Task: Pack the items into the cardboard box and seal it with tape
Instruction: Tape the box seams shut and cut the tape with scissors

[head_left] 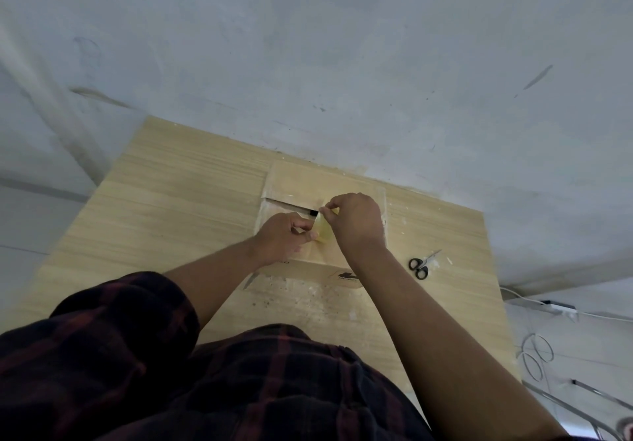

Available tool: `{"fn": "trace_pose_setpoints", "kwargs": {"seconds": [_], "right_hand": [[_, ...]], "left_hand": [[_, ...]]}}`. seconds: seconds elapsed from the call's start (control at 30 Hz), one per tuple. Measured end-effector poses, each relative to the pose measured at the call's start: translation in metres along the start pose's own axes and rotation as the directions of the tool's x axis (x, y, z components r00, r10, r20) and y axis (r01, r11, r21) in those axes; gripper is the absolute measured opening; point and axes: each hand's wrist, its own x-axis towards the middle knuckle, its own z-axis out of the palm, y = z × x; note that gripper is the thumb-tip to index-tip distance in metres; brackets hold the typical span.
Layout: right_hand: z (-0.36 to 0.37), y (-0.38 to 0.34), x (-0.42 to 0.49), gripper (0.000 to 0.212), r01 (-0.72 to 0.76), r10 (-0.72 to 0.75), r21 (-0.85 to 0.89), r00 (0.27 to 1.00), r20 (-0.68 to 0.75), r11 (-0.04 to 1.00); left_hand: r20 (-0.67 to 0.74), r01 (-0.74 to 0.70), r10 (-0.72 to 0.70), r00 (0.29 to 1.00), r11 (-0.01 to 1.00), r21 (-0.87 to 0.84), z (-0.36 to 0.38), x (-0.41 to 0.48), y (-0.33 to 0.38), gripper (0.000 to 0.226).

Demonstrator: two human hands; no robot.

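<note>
A cardboard box stands on the wooden table against the wall, its top flaps folded down with a dark gap between them. A yellowish tape roll is held over the box top between both hands. My left hand has its fingers curled at the roll's left side, pinching at it. From the right, my right hand grips the roll and pinches near its upper edge. What lies inside the box is hidden.
Black-handled scissors lie on the table right of the box. Cables and a white power strip are on the floor at the right. The wall rises right behind the box.
</note>
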Motion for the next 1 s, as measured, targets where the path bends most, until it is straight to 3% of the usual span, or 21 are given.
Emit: {"fn": "trace_pose_setpoints", "kwargs": {"seconds": [0.17, 0.4, 0.53, 0.67, 1.0], "right_hand": [[0.003, -0.005, 0.001, 0.033, 0.044, -0.043, -0.111, 0.999, 0.009, 0.993], [0.016, -0.001, -0.003, 0.02, -0.016, 0.017, 0.003, 0.995, -0.097, 1.0], [0.015, 0.006, -0.001, 0.014, -0.03, 0.054, 0.156, 0.987, -0.153, 0.987], [0.022, 0.007, -0.002, 0.022, 0.054, -0.026, 0.227, 0.992, -0.124, 0.972], [0.012, 0.015, 0.011, 0.027, 0.068, -0.061, 0.146, 0.997, -0.051, 0.987]], "left_hand": [[-0.022, 0.008, -0.009, 1.0, 1.0, -0.019, 0.001, -0.004, 0.004, 0.02], [-0.021, 0.02, -0.02, 1.0, 1.0, 0.005, 0.0, -0.004, 0.007, 0.011], [-0.012, 0.02, -0.019, 1.0, 1.0, 0.007, 0.0, -0.006, 0.011, 0.019], [-0.009, 0.024, -0.024, 1.0, 0.999, 0.024, -0.001, -0.007, 0.012, 0.025], [0.009, 0.05, -0.05, 0.999, 0.999, 0.021, -0.002, -0.003, 0.011, 0.027]]}}
